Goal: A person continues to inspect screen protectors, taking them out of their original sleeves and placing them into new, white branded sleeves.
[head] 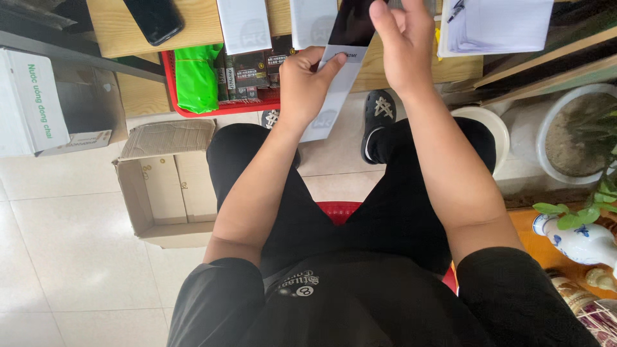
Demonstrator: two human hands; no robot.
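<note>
Hands meet above the lap of a seated person dressed in black. The left hand (307, 87) pinches a long, flat white packet (334, 96) with a dark upper part, thumb pressed on its face and fingers (297, 59) curled behind it, so that hand is clenched on the packet. The right hand (402, 42) is at the packet's dark top end, its fingers loosely spread and bent; whether they actually grip the top edge or only touch it I cannot tell, since the packet's end runs out of the view. The packet hangs tilted in the air between the hands, just in front of the wooden surface (122, 32), not resting on anything.

Judging by the pose, the step in hand looks like working at the packet's upper end, opening or sliding something, while the left hand steadies the body. A next move would call for a firm pinch by the right fingers on the top edge and a steady hold lower down so the thin packet does not buckle.

On the surface lie a black phone (154, 19), more white packets (244, 26) and a stack of papers (498, 26). Below it sit a red basket (193, 110) with a green bag (197, 77), and an open cardboard box (167, 186) on the tiled floor (71, 257).
</note>
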